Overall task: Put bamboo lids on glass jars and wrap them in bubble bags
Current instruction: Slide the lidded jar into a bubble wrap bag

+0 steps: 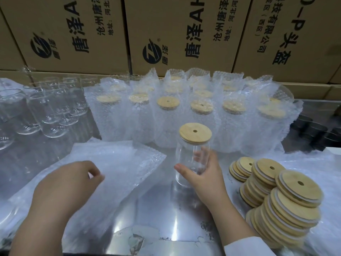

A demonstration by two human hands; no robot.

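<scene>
Printed cardboard cartons (pixel 73 34) wall the back of your steel table (pixel 156 209). Before them stand rows of bagged jars (pixel 184 111), lids on. The flat bubble bag pile (pixel 114 163) lies under your left hand (pixel 64 183), fingers curled; whether they pinch a bag is unclear. Bare glass jars (pixel 48 111) stand left, bamboo lid stacks (pixel 287 200) right. Your right hand (pixel 204 174) grips an upright jar (pixel 190 157) mid-table, its bamboo lid (pixel 195 133) on.
</scene>
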